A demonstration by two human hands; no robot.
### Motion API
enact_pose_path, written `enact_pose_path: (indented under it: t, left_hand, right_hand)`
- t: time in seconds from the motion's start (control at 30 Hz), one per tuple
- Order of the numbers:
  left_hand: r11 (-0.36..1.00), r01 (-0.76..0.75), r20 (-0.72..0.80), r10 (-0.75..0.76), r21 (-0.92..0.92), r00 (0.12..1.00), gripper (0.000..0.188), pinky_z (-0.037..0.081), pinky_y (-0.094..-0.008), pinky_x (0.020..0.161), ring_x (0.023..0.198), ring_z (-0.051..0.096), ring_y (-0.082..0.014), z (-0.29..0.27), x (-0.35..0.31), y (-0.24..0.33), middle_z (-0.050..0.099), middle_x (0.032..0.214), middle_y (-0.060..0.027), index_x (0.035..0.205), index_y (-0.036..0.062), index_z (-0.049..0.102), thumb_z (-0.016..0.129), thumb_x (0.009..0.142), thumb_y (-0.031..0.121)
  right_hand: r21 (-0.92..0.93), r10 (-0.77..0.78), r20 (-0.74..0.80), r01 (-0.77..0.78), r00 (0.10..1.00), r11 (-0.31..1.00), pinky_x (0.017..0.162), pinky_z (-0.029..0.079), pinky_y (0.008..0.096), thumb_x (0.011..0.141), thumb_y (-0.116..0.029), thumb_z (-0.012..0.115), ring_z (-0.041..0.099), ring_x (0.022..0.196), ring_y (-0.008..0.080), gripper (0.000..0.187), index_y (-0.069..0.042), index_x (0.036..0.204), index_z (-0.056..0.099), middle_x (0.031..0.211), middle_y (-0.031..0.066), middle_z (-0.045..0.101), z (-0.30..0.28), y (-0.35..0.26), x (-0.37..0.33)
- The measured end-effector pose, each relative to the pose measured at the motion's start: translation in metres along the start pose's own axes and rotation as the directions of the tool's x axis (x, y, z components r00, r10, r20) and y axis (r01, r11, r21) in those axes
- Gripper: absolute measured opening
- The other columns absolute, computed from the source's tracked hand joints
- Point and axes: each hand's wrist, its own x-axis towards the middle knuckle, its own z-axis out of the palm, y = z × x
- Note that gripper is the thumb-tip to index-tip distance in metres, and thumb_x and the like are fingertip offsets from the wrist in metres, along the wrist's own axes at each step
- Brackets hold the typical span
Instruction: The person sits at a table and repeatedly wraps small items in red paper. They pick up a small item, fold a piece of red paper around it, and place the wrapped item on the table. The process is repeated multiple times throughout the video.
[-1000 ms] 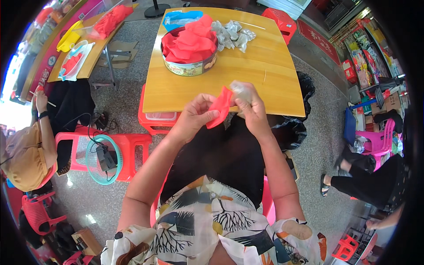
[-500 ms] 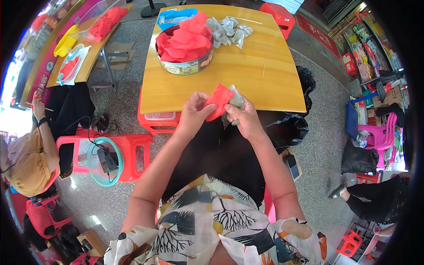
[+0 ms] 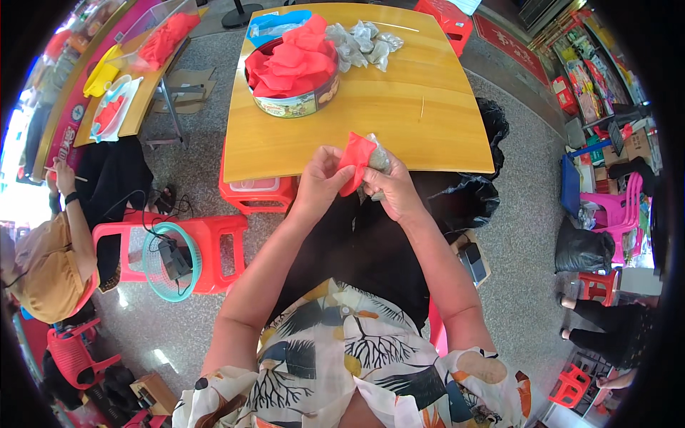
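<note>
A small red cloth pouch is pinched in my left hand, just off the near edge of the yellow table. In my right hand is a clear plastic bag with greyish-green contents, pressed against the red pouch. My right thumb touches the pouch too. Farther back, a round tin is heaped with red cloth pieces. Beside it on the right lie several similar small plastic bags.
The yellow table holds a blue tray and thin sticks. Red stools stand underneath and to the left, one with a green basket. Black plastic bags sit at the right. Another person works at the left table.
My hands stay almost in place with the pouch and plastic bag. The view has shifted slightly. At the far right, a walking person's legs have moved.
</note>
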Motion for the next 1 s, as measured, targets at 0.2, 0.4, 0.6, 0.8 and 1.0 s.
enact_pose_path:
  t: [0.2,0.4,0.6,0.8,1.0]
  left_hand:
    - [0.696,-0.189,-0.115,0.365,0.693,0.924,0.018,0.047,-0.0244,0.068,0.078,0.056,-0.0069,0.01,-0.012,0.029,0.061,0.085,0.0002,0.101,0.0022,0.058,0.069,0.089,0.009]
    - [0.925,-0.036,0.002,0.038,0.379,0.999,0.015,0.044,-0.0225,0.059,0.067,0.054,-0.0053,0.001,-0.013,0.017,0.059,0.073,0.003,0.091,0.0004,0.062,0.067,0.091,0.014]
    - [0.973,0.062,-0.018,-0.059,0.224,0.998,0.014,0.044,-0.0208,0.058,0.063,0.053,-0.0038,-0.008,-0.01,0.019,0.059,0.071,0.0032,0.09,0.0034,0.063,0.064,0.094,0.016]
    - [0.951,0.083,-0.082,-0.062,0.297,0.995,0.015,0.045,-0.0207,0.055,0.061,0.054,-0.0044,-0.002,-0.014,0.023,0.059,0.069,0.0019,0.086,0.0025,0.062,0.064,0.093,0.016]
    - [0.934,0.037,-0.101,-0.001,0.355,0.995,0.009,0.048,-0.0201,0.057,0.066,0.057,-0.0045,0.003,-0.013,0.019,0.062,0.073,0.0009,0.088,0.0012,0.062,0.062,0.092,0.009]
  right_hand:
    - [-0.336,-0.186,-0.169,0.121,0.968,0.934,0.058,0.042,0.021,0.084,-0.006,0.071,0.05,0.069,0.0033,0.033,-0.003,0.115,0.059,0.087,-0.003,0.059,0.005,0.0,0.0]
    - [-0.267,-0.101,-0.106,0.07,0.989,0.961,0.056,0.041,0.02,0.085,-0.006,0.072,0.048,0.067,0.0029,0.034,-0.003,0.116,0.06,0.086,-0.0033,0.058,0.009,0.0,-0.004]
    - [-0.184,-0.082,-0.071,0.068,0.994,0.981,0.053,0.039,0.0212,0.085,-0.007,0.072,0.047,0.062,0.0043,0.031,-0.004,0.113,0.06,0.082,-0.0025,0.055,0.005,-0.005,-0.003]
    - [-0.375,-0.06,-0.038,0.041,0.997,0.926,0.055,0.038,0.0196,0.094,-0.025,0.062,0.047,0.06,0.0054,0.027,-0.004,0.111,0.06,0.08,-0.0008,0.056,0.002,-0.023,-0.006]
    - [-0.373,0.101,0.226,-0.01,0.969,0.928,0.059,0.039,0.0201,0.097,-0.029,0.057,0.049,0.066,0.005,0.028,-0.006,0.111,0.057,0.084,0.0,0.059,0.008,-0.037,-0.024]
